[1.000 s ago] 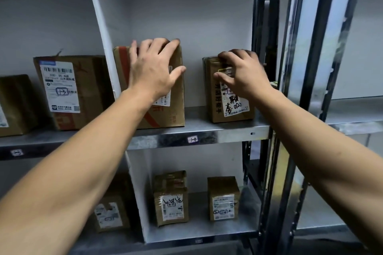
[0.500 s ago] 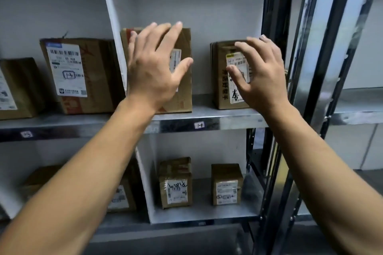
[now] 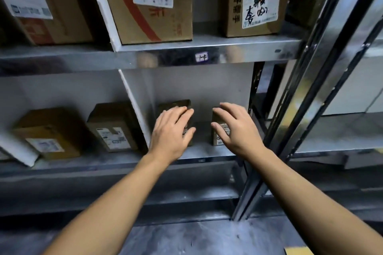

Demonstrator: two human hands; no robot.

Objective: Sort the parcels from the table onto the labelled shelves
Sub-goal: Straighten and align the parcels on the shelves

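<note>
Parcels point(image 3: 153, 6) marked 1-4 now stand alone on the upper shelf point(image 3: 248, 44), top of frame. Left hand point(image 3: 172, 132) and right hand point(image 3: 236, 128) have dropped to the lower shelf point(image 3: 207, 152), fingers spread and empty, in front of two small boxes point(image 3: 176, 104). Probably straightening those next.
</note>
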